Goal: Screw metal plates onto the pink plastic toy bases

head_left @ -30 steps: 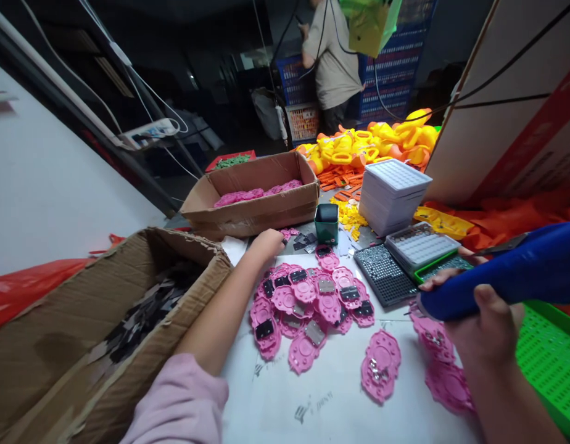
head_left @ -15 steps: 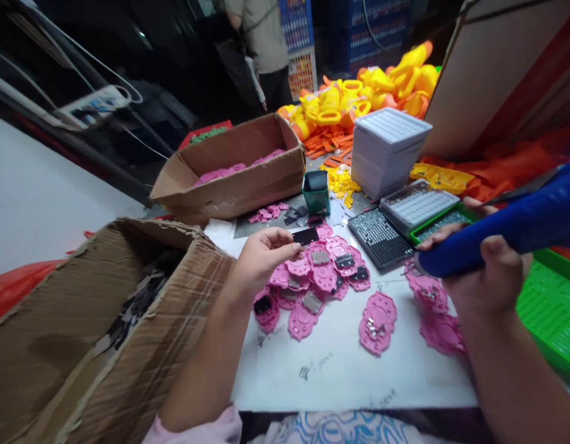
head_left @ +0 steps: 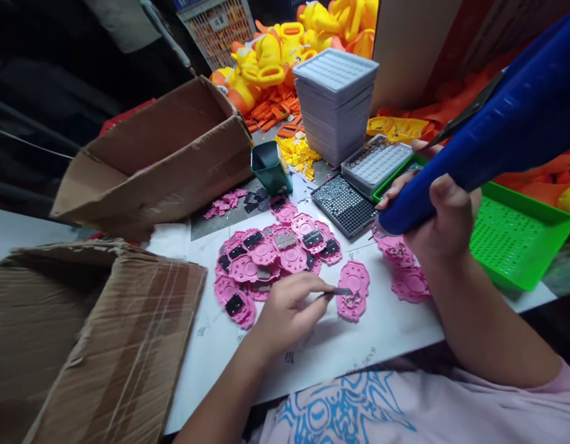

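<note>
White tabletop (head_left: 391,327), boxes (head_left: 174,185) alongside: left hand (head_left: 292,308) pinches dark plate (head_left: 341,291), right hand (head_left: 445,225) clasps blue tool (head_left: 483,142).

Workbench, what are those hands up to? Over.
Left hand: pinching dark plate at lone pink casing. Right hand: gripping blue tool. Nothing visible blocking the plate.

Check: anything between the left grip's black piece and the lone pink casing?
Nothing visible blocks the black piece in the left grip; its tip overlaps the lone pink casing in view, contact unclear. Small shiny parts lie on that casing near the tip. The blue tool in the right grip sits to the right.
</note>
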Demonstrator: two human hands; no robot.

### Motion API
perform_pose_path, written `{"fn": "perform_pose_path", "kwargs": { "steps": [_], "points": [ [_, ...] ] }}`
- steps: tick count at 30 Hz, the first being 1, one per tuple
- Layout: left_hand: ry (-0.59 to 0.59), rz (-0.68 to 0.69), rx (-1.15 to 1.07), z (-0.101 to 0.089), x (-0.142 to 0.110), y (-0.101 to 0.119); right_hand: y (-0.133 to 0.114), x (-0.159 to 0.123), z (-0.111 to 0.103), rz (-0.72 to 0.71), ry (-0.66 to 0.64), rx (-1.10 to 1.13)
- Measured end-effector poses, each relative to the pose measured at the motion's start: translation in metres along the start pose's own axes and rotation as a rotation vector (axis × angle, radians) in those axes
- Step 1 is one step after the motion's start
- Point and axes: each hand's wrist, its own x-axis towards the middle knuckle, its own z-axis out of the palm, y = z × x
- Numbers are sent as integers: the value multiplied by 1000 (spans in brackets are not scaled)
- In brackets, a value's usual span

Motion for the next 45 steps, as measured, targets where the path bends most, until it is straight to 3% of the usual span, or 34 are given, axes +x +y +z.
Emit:
{"fn": "perform_pose_path", "kwargs": {
  "steps": [7, 14, 19, 23, 26, 35, 38, 42, 45],
  "points": [
    [-73, 298, 206, 18, -3, -11, -1, -1, 2, -23, 6, -45],
    [10, 394, 412, 22, -6, -2, -1, 0, 2, -31, -2, -38],
    [35, 340, 623, 42, -9, 3, -3, -1, 3, -39, -8, -45],
    [-66, 273, 621, 54, -9, 1, -3, -1, 3, -25, -28, -25],
    [-160, 263, 544, 52, -9, -1, -1, -1, 3, -39, -19, -36],
    [-293, 299, 491, 34, -5, -7, -2, -1, 4, -19, -26, -54],
    [-253, 293, 478, 34, -4, -11, -2, -1, 4, -26, -32, -56],
    [-110, 262, 466, 40, -3, -14, -3, -2, 4, -39, -34, -50],
    [-91, 242, 453, 46, -3, -16, -4, -3, 4, -34, -42, -43]
  ]
}}
